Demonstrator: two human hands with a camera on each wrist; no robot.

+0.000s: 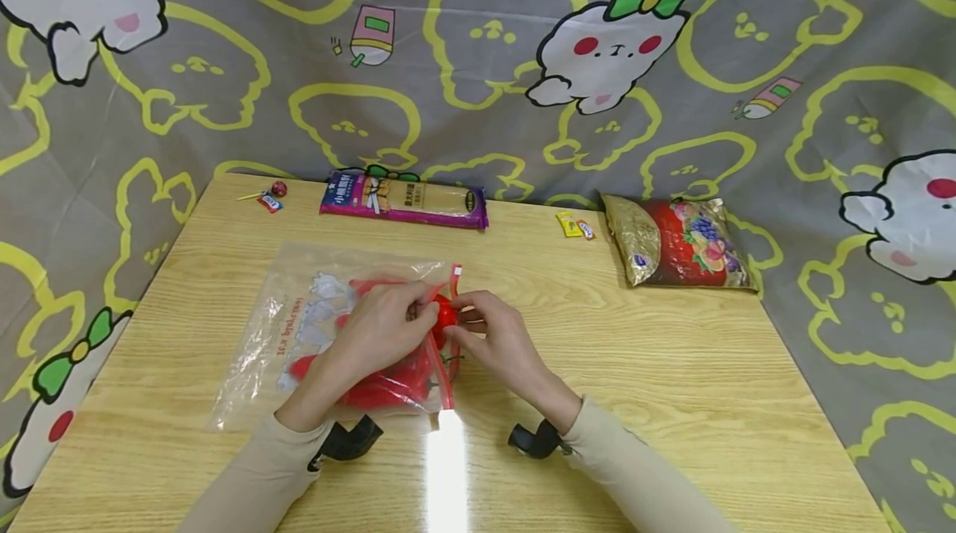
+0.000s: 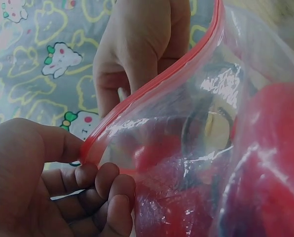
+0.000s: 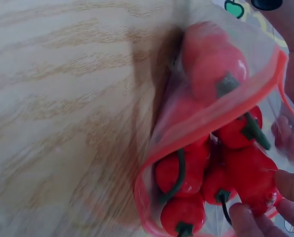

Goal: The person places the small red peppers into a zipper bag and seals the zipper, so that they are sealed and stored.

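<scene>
Centrally on the bench (image 1: 672, 367) lies a clear zip bag (image 1: 314, 325), soft, slippery, best held at its red seal. Left hand (image 1: 377, 334) pinches that rim; right hand (image 1: 496, 338) fingers (image 3: 290, 185) pinch a red pepper (image 3: 250, 173). Only the right wrist view shows green stems.

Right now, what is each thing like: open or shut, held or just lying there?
Zip bag: open at its red strip, lying flat, held by both hands.
Red peppers: inside the bag.
Left hand: pinching the bag's strip.
Right hand: holding a pepper at the opening.
Purple packet: lying flat, untouched.
Gold packet: lying flat, untouched.
</scene>
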